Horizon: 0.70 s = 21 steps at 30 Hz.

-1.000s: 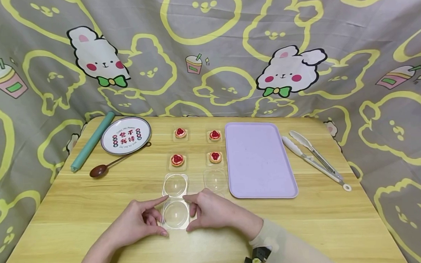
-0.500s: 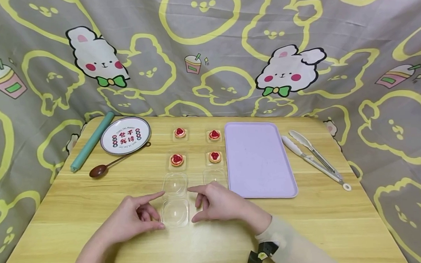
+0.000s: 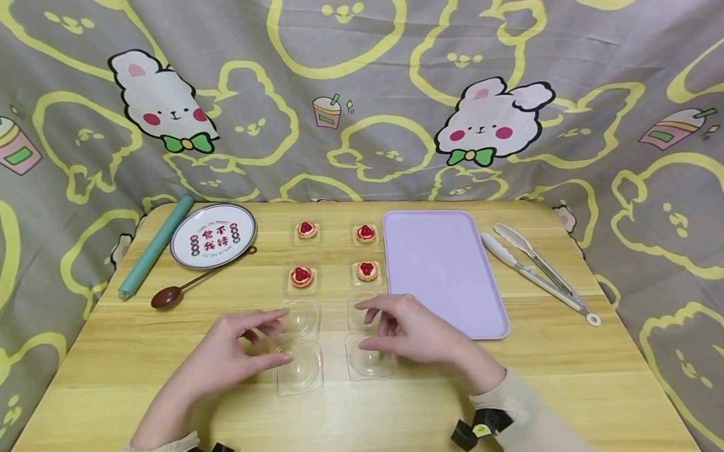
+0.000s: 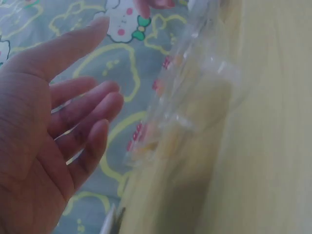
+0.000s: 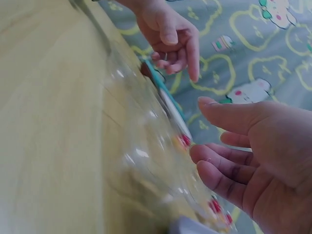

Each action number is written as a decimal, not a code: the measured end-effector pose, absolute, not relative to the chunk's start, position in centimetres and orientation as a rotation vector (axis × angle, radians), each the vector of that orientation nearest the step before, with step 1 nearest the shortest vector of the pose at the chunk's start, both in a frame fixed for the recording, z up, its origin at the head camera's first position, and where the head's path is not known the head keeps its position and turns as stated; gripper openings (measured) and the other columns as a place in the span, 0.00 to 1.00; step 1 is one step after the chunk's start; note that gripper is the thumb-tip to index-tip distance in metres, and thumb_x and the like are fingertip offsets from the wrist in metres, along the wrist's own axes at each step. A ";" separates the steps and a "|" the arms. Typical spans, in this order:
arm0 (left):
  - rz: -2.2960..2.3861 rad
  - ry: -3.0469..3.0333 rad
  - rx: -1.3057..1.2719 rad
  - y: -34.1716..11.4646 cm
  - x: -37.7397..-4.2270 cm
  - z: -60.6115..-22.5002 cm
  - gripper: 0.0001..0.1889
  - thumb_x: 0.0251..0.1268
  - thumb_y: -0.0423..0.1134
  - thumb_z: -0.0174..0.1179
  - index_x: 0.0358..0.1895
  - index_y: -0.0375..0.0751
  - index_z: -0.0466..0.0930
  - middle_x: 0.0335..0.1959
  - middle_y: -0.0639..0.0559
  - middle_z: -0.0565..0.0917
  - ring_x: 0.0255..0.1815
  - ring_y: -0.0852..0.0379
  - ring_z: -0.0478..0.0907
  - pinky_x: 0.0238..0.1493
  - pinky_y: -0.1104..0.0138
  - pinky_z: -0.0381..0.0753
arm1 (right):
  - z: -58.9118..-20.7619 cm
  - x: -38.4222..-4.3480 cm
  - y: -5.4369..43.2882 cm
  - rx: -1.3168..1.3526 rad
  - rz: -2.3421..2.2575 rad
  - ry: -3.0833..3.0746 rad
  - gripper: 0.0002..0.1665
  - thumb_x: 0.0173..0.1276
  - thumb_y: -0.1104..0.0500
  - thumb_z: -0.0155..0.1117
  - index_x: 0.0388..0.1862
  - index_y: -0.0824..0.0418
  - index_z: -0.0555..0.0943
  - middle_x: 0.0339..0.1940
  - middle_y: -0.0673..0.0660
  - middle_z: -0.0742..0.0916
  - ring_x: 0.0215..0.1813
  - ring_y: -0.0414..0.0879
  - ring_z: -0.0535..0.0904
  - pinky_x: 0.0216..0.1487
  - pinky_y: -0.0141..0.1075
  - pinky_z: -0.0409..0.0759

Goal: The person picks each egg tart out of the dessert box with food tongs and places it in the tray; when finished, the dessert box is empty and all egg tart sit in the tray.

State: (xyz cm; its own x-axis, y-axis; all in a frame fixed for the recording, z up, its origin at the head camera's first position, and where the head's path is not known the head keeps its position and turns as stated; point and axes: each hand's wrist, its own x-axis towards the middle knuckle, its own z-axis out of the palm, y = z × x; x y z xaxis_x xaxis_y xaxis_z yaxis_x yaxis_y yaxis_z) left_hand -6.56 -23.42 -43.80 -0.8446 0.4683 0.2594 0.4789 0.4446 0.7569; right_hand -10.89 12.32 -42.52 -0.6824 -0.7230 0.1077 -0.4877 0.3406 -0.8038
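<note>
Contact with the two-part clear container (image 3: pixel 301 378) has ended: a second ago both hands touched it, and now they have lifted off and drawn apart, so its placing looks done. It lies unfolded, left of the lilac tray (image 3: pixel 441 263), with a second clear container (image 3: pixel 366 369) between it and that tray. The left hand (image 3: pixel 237 348), fingers relaxed around nothing, hovers at its left edge; the right hand (image 3: pixel 410 331), equally loose and unladen, hangs over the second clear container.
</note>
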 end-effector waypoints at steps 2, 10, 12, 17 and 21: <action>-1.358 -2.660 -0.868 -22.9 -7.1 -43.6 0.36 0.52 0.43 0.84 0.67 0.40 0.83 0.50 0.50 0.90 0.45 0.50 0.88 0.47 0.60 0.89 | -42.3 -11.0 13.3 -1.081 -1.283 2.370 0.34 0.68 0.55 0.80 0.68 0.68 0.80 0.47 0.57 0.88 0.35 0.37 0.84 0.38 0.33 0.86; -1.306 -2.696 -0.761 -20.5 -9.5 -42.4 0.40 0.55 0.52 0.82 0.73 0.49 0.79 0.69 0.51 0.81 0.67 0.49 0.79 0.65 0.49 0.80 | -41.3 -11.9 17.6 -1.083 -1.347 2.525 0.29 0.67 0.60 0.80 0.66 0.63 0.83 0.47 0.52 0.87 0.40 0.41 0.85 0.40 0.39 0.87; -1.338 -2.700 -0.745 -19.7 -10.2 -42.1 0.41 0.56 0.52 0.82 0.74 0.48 0.77 0.71 0.50 0.80 0.68 0.47 0.78 0.67 0.47 0.78 | -41.1 -12.2 18.9 -1.081 -1.358 2.576 0.29 0.66 0.62 0.81 0.65 0.62 0.83 0.48 0.50 0.87 0.41 0.44 0.86 0.40 0.40 0.88; -1.394 -2.718 -0.726 -17.9 -12.1 -41.8 0.42 0.59 0.52 0.81 0.75 0.45 0.74 0.71 0.49 0.78 0.68 0.44 0.78 0.69 0.48 0.76 | -40.6 -12.8 22.6 -1.023 -1.350 2.725 0.30 0.63 0.66 0.81 0.65 0.61 0.84 0.50 0.50 0.88 0.43 0.51 0.86 0.40 0.40 0.88; -1.413 -2.715 -0.767 -16.6 -13.8 -42.2 0.42 0.61 0.49 0.80 0.76 0.41 0.72 0.72 0.44 0.78 0.70 0.45 0.76 0.70 0.50 0.76 | -40.1 -13.3 25.6 -0.937 -1.285 2.855 0.31 0.63 0.65 0.81 0.65 0.61 0.84 0.53 0.52 0.89 0.46 0.46 0.85 0.42 0.37 0.87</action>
State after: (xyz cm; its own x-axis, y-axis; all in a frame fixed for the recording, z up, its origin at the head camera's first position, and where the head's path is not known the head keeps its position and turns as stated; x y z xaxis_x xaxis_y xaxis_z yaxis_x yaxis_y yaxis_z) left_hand -13.78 -16.62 -42.25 -0.8819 0.4242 0.2058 0.4119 0.4807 0.7741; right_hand -13.29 25.57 -40.11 -0.8283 -0.4495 0.3344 -0.5483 0.5283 -0.6482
